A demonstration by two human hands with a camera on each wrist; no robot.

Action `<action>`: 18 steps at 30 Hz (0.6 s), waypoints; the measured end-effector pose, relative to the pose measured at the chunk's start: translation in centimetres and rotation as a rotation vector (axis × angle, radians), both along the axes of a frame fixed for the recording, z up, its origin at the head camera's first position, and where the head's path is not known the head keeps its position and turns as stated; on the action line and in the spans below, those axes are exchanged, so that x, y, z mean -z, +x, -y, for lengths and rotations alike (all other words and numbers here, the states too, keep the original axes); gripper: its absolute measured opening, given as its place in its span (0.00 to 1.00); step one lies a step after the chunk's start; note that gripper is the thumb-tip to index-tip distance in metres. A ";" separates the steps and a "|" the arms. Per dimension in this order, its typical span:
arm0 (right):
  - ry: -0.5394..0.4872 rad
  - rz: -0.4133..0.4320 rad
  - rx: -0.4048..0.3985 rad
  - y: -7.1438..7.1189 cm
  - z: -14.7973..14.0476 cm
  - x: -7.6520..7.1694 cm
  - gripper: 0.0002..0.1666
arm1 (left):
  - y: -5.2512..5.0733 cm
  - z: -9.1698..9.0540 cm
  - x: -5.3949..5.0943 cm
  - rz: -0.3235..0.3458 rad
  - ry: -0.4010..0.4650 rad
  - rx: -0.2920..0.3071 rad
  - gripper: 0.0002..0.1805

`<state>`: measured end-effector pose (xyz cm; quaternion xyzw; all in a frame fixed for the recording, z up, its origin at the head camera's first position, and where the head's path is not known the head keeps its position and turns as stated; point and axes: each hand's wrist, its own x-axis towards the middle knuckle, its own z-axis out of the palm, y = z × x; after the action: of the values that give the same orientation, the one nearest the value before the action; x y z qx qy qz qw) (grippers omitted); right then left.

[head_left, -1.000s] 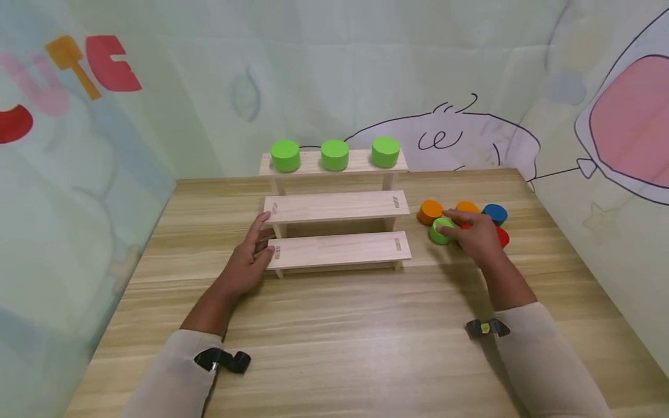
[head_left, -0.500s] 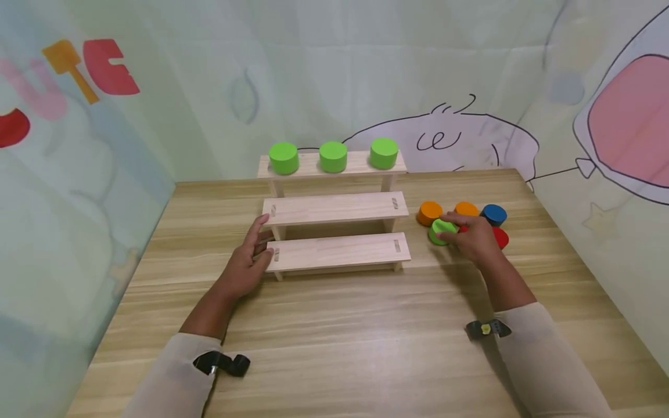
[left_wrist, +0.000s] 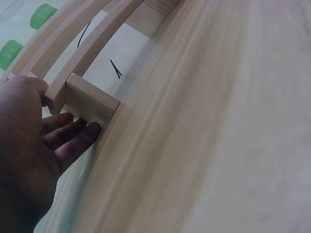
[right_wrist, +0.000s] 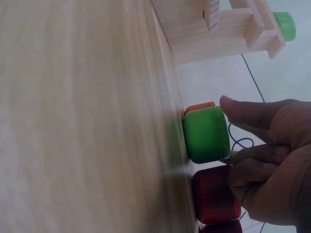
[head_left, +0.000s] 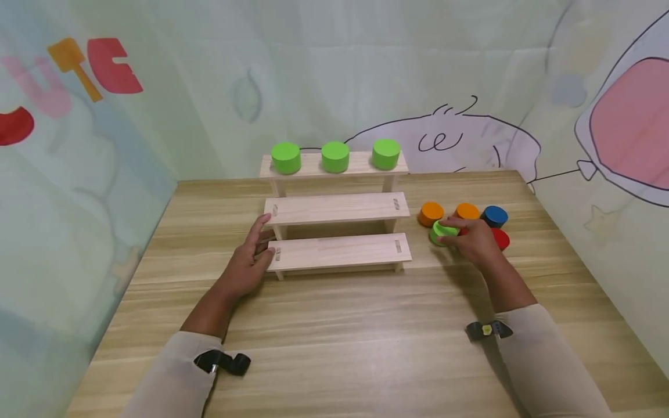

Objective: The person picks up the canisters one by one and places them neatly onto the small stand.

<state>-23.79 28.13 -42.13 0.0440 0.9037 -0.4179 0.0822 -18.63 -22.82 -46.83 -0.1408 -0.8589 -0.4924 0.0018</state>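
Note:
My left hand point(head_left: 245, 267) holds the left end of a three-tier wooden stand point(head_left: 334, 207). Its thumb lies on the lowest board and its index finger reaches the middle one; in the left wrist view the other fingers point(left_wrist: 80, 141) are beside the support under the board. To the right of the stand, my right hand point(head_left: 473, 238) pinches a green round block point(head_left: 438, 234) standing on the table, thumb on the near side and index finger on the far side. In the right wrist view the green block point(right_wrist: 201, 136) sits close by a red block point(right_wrist: 212, 194).
Several green round blocks point(head_left: 334, 157) stand in a row on the top tier. Around my right hand are orange blocks point(head_left: 431, 214), a blue block point(head_left: 494, 216) and red blocks point(head_left: 502, 238), partly hidden. A printed curtain point(head_left: 324, 75) hangs behind the wooden table point(head_left: 334, 337).
My right thumb and index finger have come slightly lower around the green block. The left hand stays at the stand. The whole view shifts a little.

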 end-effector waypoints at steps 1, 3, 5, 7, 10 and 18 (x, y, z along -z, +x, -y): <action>0.003 0.000 -0.003 0.0 0.0 0.1 0.31 | 0.0 0.0 0.0 -0.001 0.001 0.001 0.41; 0.013 -0.004 -0.009 0.0 0.0 0.2 0.31 | 0.0 0.0 0.0 -0.004 0.002 0.004 0.41; 0.021 -0.003 -0.012 -0.1 0.0 0.3 0.31 | 0.1 0.0 0.0 -0.006 0.002 0.007 0.42; 0.028 -0.006 -0.016 -0.1 -0.1 0.5 0.30 | 0.2 -0.1 -0.1 -0.007 0.001 0.006 0.42; 0.032 -0.012 -0.017 -0.1 -0.1 0.7 0.30 | 0.2 -0.1 0.0 -0.007 -0.002 0.002 0.41; 0.047 -0.021 -0.020 0.0 -0.2 0.7 0.30 | 0.1 -0.1 0.0 -0.014 -0.004 0.001 0.42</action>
<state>-23.81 28.30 -42.83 0.0323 0.9145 -0.3962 0.0757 -18.54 -22.72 -46.84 -0.1449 -0.8598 -0.4895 0.0073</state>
